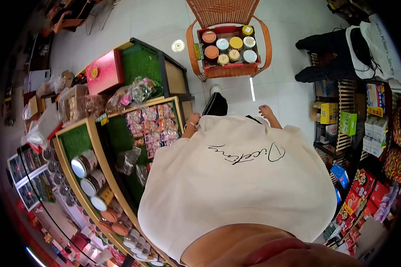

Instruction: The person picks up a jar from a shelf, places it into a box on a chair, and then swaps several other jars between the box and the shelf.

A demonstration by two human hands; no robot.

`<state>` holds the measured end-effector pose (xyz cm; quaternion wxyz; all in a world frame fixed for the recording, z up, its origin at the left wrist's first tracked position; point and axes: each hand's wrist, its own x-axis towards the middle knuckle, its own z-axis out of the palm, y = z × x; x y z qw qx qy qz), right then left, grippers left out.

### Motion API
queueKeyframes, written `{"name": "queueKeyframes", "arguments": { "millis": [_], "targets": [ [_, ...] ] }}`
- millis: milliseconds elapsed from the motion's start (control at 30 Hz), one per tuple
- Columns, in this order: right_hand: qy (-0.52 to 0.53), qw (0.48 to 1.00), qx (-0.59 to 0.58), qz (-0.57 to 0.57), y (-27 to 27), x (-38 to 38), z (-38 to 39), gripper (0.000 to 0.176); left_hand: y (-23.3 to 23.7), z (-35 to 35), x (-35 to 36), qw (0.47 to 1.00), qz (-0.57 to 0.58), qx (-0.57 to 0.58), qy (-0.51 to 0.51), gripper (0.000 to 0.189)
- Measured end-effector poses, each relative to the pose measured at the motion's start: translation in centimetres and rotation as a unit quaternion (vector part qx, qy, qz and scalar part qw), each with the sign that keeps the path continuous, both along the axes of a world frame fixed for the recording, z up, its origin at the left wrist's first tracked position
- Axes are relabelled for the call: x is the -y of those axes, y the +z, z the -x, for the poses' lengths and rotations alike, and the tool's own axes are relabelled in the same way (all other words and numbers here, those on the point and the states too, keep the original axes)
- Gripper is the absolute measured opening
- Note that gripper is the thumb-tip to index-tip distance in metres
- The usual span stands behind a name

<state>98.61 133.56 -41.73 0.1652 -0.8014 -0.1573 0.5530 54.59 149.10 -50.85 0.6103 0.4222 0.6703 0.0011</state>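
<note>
My left hand (194, 119) hangs low beside the wooden-framed display shelf, near its corner and the bagged snacks (153, 127). On the other side of my body, my right hand (266, 111) hangs over the tiled floor. The fingers of both hands are small and partly curled, and nothing can be made out in either. Ahead of me stands a wicker chair (223, 15) with a red crate (234, 70) of lidded jars on its seat. Neither hand touches the chair or the crate.
The green-lined display shelf (140, 62) runs along the left, with a red box (104, 73) on top and more jars lower down. At the right, another person (334, 55) stands by slatted shelves (346, 104) with boxed goods. Pale floor tiles (160, 26) surround the chair.
</note>
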Motion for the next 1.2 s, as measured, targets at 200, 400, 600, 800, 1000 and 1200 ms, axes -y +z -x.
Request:
{"name": "queueKeyframes", "arguments": {
  "millis": [200, 400, 600, 800, 1000, 1200],
  "targets": [
    [-0.032, 0.998, 0.000, -0.051, 1.3, -10.9, -0.1, 0.035, 6.9, -8.5, -14.1, 0.990, -0.122, 0.051, -0.054, 0.034],
    [-0.099, 0.984, -0.044, -0.140, 4.4, -17.5, 0.8, 0.028, 10.4, -15.3, -22.1, 0.977, -0.109, 0.016, -0.180, 0.035],
    [-0.199, 0.968, -0.084, -0.126, 6.2, -20.7, -1.3, 0.028, 6.3, -19.9, -24.9, 0.961, -0.118, -0.047, -0.247, 0.036],
    [-0.153, 0.979, -0.132, -0.017, 1.6, -24.8, -7.6, 0.035, 6.0, -27.4, -27.1, 0.974, -0.053, -0.042, -0.218, 0.042],
    [-0.171, 0.975, -0.055, -0.134, -4.2, -35.4, -14.6, 0.043, 12.8, -39.9, -30.1, 0.877, -0.218, -0.098, -0.416, 0.075],
    [-0.161, 0.944, 0.075, -0.280, -2.4, -44.8, -18.5, 0.045, 10.0, -52.2, -34.8, 0.867, -0.322, -0.097, -0.369, 0.087]
  ]
}}
